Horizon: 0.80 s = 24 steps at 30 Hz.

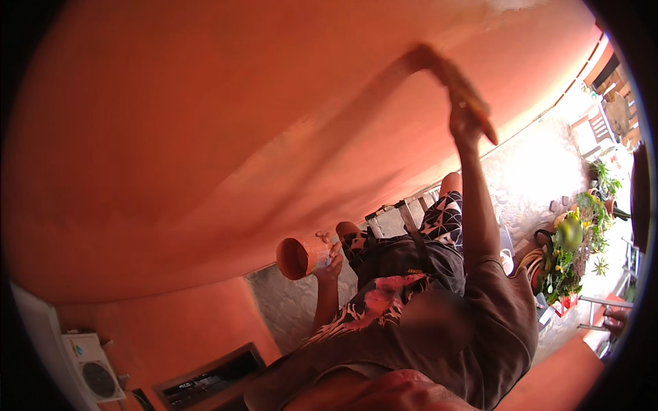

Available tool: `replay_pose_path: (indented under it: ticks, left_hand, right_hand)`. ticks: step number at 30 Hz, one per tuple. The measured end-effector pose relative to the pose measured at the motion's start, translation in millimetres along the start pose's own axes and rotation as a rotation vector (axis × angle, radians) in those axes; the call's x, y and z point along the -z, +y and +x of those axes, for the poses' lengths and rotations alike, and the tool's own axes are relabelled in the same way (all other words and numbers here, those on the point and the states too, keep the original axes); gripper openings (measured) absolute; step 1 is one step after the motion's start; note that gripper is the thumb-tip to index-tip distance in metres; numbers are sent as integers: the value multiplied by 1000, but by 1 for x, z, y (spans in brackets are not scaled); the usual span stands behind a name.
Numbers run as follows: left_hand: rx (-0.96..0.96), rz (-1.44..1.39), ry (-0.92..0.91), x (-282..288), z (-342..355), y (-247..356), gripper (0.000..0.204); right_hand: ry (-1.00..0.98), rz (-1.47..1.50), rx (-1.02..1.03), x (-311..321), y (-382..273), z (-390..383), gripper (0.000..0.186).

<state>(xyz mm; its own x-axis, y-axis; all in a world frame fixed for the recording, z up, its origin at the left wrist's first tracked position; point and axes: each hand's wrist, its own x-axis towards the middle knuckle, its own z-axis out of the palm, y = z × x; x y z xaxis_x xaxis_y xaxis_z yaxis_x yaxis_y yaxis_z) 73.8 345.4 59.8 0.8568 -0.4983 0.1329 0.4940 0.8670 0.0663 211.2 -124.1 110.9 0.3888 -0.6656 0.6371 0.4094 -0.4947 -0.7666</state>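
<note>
Brush [439, 65] met the wall [205, 137], gripped in the right hand [465, 123]; left hand [332, 263] clasped a bucket [312, 255] near the wall.

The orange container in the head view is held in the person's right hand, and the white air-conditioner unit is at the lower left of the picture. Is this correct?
Not quite: the hand is wrong. The head view shows the orange container in the left hand, not the right hand. The white air-conditioner unit is at the lower left.
</note>
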Motion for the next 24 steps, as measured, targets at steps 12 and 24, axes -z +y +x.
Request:
replay_pose_path:
  ticks: [12, 24]
  left_hand:
    - [56, 20, 49, 1, -5, 9, 46]
    - [55, 23, -57, -3, 17, -25, 62]
  right_hand:
    - [-152, 149, 267, -103, -180, -77, 61]
    - [-782, 1124, -788, -48, -244, -62, 50]
